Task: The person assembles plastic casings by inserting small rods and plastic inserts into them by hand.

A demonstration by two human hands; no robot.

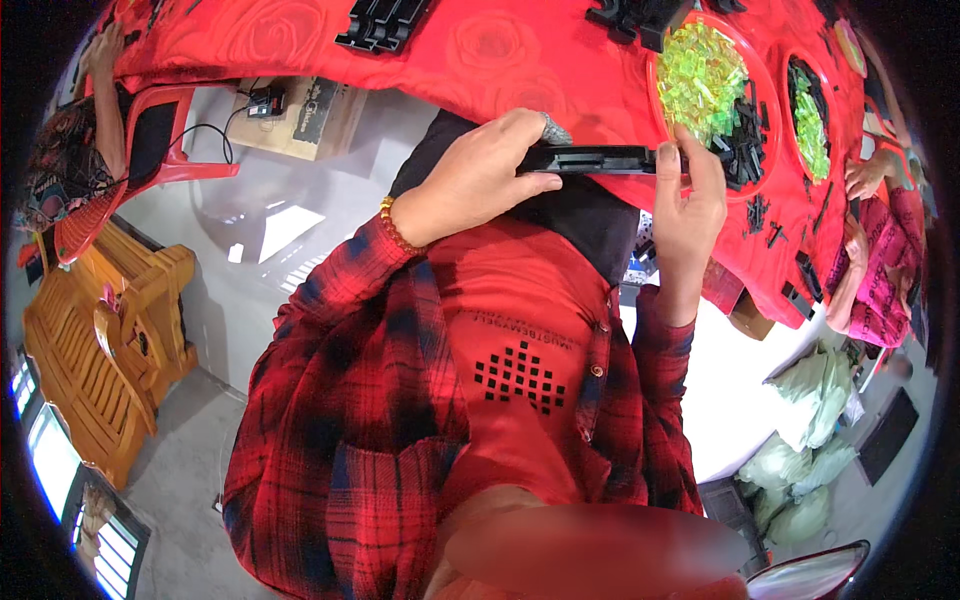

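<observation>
My left hand (pixel 478 180), with a beaded bracelet at the wrist, grips one end of a long, narrow black plastic part (pixel 598 159) at the table's near edge. Something grey shows at that hand's fingertips. Thumb and forefinger of my right hand (pixel 692 205) close on the part's other end, which they partly hide. Right beside those fingers lies a red round tray (pixel 757 70). It holds a heap of small translucent yellow-green pieces (pixel 700 80) and a pile of small black pieces (pixel 741 145).
A red rose-patterned cloth (pixel 490 40) covers the table. Black ribbed parts (pixel 385 20) lie at the far side, more black parts (pixel 650 18) beyond the tray. A second tray (pixel 826 100) sits further right. Other people's hands (pixel 870 175) are at the right. A red chair (pixel 165 160) stands left.
</observation>
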